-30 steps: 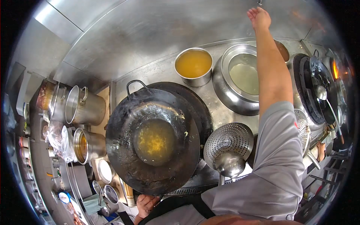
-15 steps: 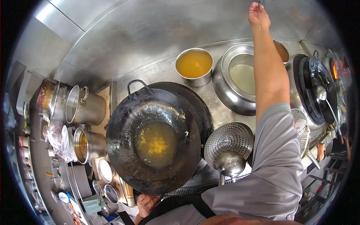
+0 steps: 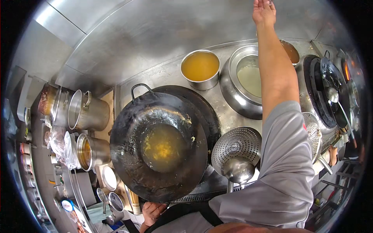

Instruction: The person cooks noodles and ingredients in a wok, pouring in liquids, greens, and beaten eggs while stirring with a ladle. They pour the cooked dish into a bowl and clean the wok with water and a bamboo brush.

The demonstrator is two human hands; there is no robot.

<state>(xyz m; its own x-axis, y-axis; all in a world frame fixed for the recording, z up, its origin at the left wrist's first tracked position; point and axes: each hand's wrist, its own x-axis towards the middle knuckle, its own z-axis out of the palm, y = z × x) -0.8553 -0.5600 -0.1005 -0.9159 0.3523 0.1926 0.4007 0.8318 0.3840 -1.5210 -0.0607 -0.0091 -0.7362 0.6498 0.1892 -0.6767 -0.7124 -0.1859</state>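
A large black wok [image 3: 128, 155] with cloudy yellowish liquid and yellow bits [image 3: 161, 149] in its bottom sits over the stove at left centre. My left hand [image 3: 151, 213] is closed at its near rim, around what looks like the near handle, mostly hidden. My right arm stretches across the stove to the back wall. At the top edge of the view, my right hand [image 3: 264, 13] has its fingers curled; what they hold is cut off by the frame. Below that arm, a steel ladle [image 3: 237, 170] rests in a perforated strainer [image 3: 237, 145].
Behind the wok stand a steel pot of amber liquid [image 3: 200, 66] and a wide steel pot of pale liquid [image 3: 233, 91]. A pot of brown sauce [image 3: 289, 52] is partly behind my forearm. At right sits another wok [image 3: 330, 79]; stockpots [image 3: 93, 110] line the left.
My right hand has moved slightly up and left, partly out of the frame. The liquid in the wok has shifted a little. My left hand stays at the rim.
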